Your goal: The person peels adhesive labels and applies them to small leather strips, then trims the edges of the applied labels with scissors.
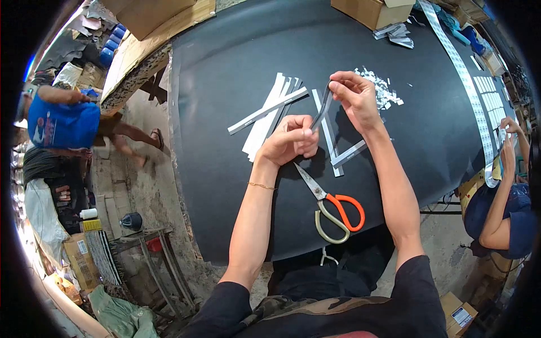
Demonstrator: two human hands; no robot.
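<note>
A thin dark grey strip (322, 115), bent a little, runs between my two hands above the black-covered table (225, 67). The lower end is gripped in the curled fingers of my left hand (288, 138). At its upper end, my right hand (357, 102) pinches the strip between thumb and fingertips. Just below my left hand lie scissors (320, 194) with one orange and one bare metal handle loop, blades slightly apart. Left of my hands is a loose pile of white and grey strips (262, 116). Two more strips (350, 153) meet at an angle beneath my right hand.
Small white cut pieces (389, 97) are scattered beyond my right hand. Cardboard boxes (369, 12) and a stack of strips (394, 36) sit at the far edge. A co-worker (504, 208) handles pieces at right; another person (65, 118) walks at left.
</note>
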